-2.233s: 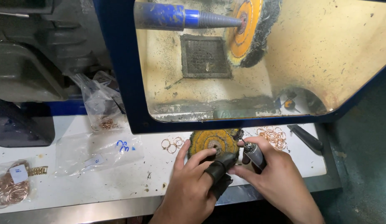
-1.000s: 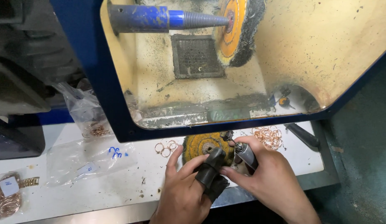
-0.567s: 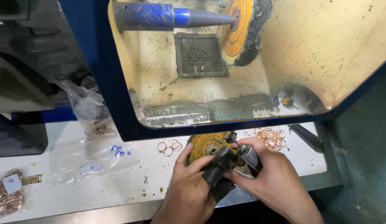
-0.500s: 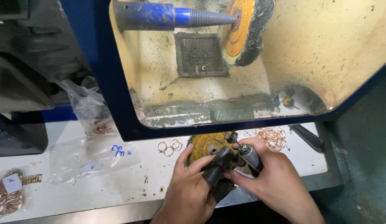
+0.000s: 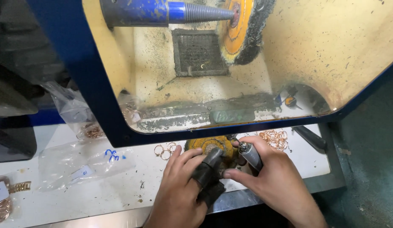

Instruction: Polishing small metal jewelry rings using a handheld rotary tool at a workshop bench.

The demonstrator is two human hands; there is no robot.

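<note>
My left hand (image 5: pixel 179 192) low at table (image 5: pixel 99 194) edge, fingers curled, thumb in dark rubber cot (image 5: pixel 208 168) pressing small piece against right thumb; piece itself hidden between fingers. My right hand (image 5: pixel 272 181) wrapped around silver rotary handpiece (image 5: pixel 249 154), tip pointing up-left. Loose yellow buffing wheel (image 5: pixel 209 145) flat on table just beyond fingers. Copper rings (image 5: pixel 274 139) right of it, few more (image 5: pixel 165 150) left. Plastic bags (image 5: pixel 84 162) further left. Blue hood frame (image 5: pixel 120 137) overhangs table; mounted buff (image 5: pixel 241 29) on tapered spindle (image 5: pixel 196 12) inside.

loose yellow wheel (image 5: pixel 211 145): half behind hands | bagged rings (image 5: pixel 0 204): cut by left edge
</note>
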